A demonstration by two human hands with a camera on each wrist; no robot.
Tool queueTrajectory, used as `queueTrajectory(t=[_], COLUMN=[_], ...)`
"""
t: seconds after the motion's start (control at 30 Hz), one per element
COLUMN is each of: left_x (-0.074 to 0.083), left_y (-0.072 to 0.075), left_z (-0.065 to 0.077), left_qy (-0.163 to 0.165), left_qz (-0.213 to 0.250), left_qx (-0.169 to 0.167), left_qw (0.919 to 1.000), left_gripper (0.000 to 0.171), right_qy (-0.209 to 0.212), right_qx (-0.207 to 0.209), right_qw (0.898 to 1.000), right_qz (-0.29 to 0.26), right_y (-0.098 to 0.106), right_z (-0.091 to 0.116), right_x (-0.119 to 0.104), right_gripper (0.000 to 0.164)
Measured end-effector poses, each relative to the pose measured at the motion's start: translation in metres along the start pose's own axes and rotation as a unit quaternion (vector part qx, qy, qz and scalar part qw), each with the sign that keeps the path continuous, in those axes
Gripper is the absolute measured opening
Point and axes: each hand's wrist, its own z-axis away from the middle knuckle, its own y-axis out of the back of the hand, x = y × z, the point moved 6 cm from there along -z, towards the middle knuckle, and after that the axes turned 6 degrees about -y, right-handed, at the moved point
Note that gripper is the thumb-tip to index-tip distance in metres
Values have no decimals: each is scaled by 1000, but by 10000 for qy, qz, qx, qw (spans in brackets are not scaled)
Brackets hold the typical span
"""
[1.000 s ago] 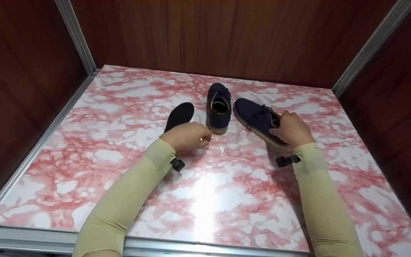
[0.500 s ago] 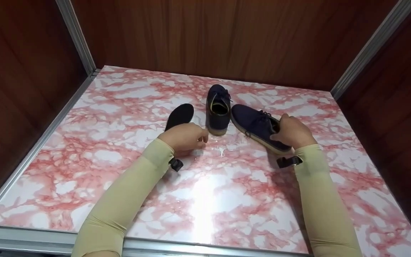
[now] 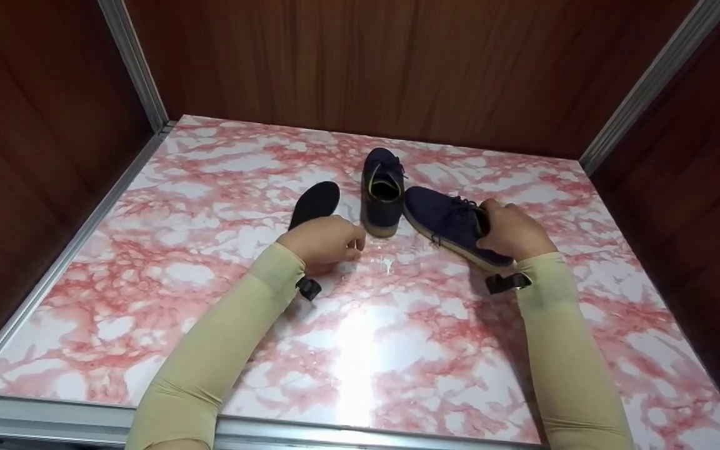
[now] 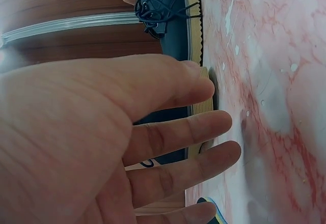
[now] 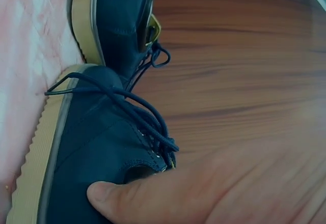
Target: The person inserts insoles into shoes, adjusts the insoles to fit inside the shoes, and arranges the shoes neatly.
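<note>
In the head view my right hand (image 3: 513, 231) grips a navy lace-up shoe (image 3: 440, 217) at its heel and collar. The right wrist view shows the thumb (image 5: 104, 193) laid along the shoe's navy side. This shoe points back and left, its toe right at a second navy shoe (image 3: 384, 215) that stands with its heel facing me. My left hand (image 3: 321, 240) hovers low over the table, relaxed fingers holding nothing, just left of that second heel. Beyond it lies a black insole (image 3: 317, 201), its near end hidden by the hand.
The table (image 3: 210, 331) has a glossy red-and-white marbled top with a metal front rail (image 3: 310, 434). Dark wood-grain panels (image 3: 360, 69) rise at the back and both sides, joined by metal posts (image 3: 135, 62).
The right hand and its shoe have come slightly nearer and to the left, bringing the toe up to the second shoe. The left hand, the second shoe and the insole stay about where they were.
</note>
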Motion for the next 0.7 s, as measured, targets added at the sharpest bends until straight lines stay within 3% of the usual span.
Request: queueTrajectory(t=[0.1,0.23,0.4,0.7], left_x=[1,1,1,0], left_y=[0,0,0,0], left_z=[0,-2,-3,-2], left_qy=[-39,-85,-169,-127], left_qz=[-19,-59,-147,-113], left_qx=[21,36,84,16], left_qw=[10000,9999,9997,9999], left_gripper=[20,21,21,22], right_qy=[-87,-130,-55,-85], right_qx=[94,572,1003,905], right_qw=[9998,9982,9949,9958], right_qz=[-153,-153,44,55], right_y=[0,-3,-5,-3], right_z=[-2,-4,-5,-4], right_x=[-3,-8,-12,-14], right_gripper=[85,91,77,65])
